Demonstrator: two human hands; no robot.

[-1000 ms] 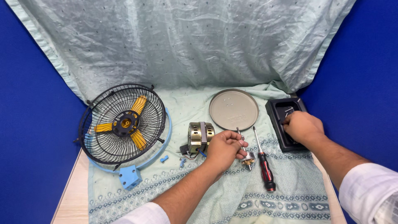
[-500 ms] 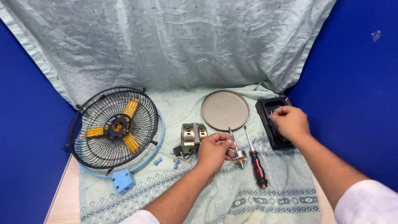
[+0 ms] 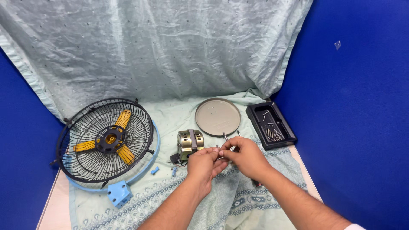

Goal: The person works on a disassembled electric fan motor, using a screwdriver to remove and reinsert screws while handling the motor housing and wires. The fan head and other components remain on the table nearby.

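Both the left hand [image 3: 203, 164] and right hand [image 3: 243, 156] pinched a small screw [image 3: 218, 148] together; it could slip and vanish into the rumpled cloth [image 3: 221, 200].

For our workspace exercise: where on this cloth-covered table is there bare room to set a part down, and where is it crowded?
Free: the patterned cloth in front between the blue fan base and the left hand, and the strip between the black wire fan cage and the round grey plate. Crowded: around both hands, the metal motor and the black screw tray.
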